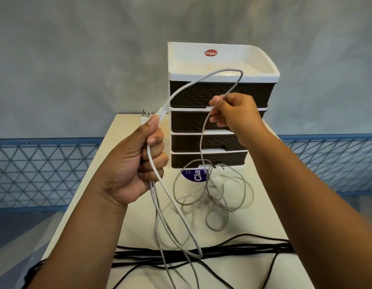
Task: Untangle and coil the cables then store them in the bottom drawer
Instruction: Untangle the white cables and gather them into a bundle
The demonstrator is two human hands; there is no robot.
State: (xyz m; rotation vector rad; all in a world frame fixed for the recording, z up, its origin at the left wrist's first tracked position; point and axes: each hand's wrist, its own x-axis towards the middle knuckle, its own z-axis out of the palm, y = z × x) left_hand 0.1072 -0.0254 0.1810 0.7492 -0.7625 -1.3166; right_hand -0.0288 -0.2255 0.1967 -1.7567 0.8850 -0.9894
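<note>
While both hands (pixel 139 161) (pixel 233 113) grip it, white cable (pixel 193 84) in one arched loop.

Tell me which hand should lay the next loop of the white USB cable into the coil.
Probably right: the right hand pinches the white USB cable's free run, while the left hand grips the gathered loops.

Four drawers (pixel 208 159), two hands (pixel 137 161).

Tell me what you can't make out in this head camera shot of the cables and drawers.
- Black cable: ends cut off by the frame's bottom edge and hidden under the right forearm.
- Purple label: text partly hidden by the drawer unit.
- Grey cable tangle: blurred, crossings unclear.
</note>
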